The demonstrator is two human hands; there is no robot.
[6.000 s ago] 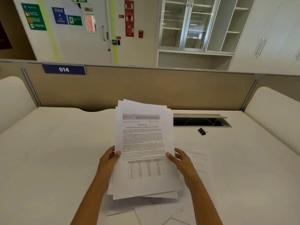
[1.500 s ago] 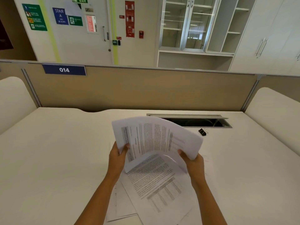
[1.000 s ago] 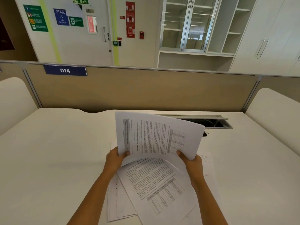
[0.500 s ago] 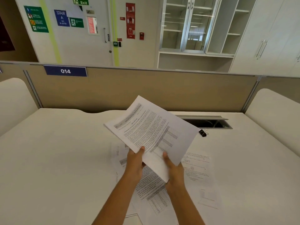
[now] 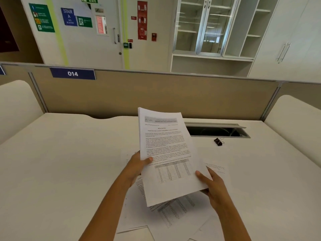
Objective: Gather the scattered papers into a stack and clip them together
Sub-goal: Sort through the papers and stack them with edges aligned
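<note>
Fingers of left hand [image 5: 137, 166] & right hand [image 5: 212, 186] grip paper stack [image 5: 171, 157] by its lower side edges, above loose sheets [image 5: 173, 216] at tabletop [image 5: 69, 162] front edge. Prob. light, floppy, slippery; pinch both edges. Unused clip [image 5: 218, 141] near back edge.

Sheaf of white printed papers [image 5: 166, 153]: raised over mid-desk, between left hand [image 5: 137, 166] and right hand [image 5: 213, 185].
Loose white printed sheets [image 5: 173, 216]: flat on the pale desk [image 5: 60, 162], under the sheaf.
Small black metal binder clip [image 5: 218, 141]: on the desk, right of the sheaf, just before the rectangular cable opening [image 5: 217, 132].
Tan partition panel [image 5: 156, 94]: behind the desk.
</note>
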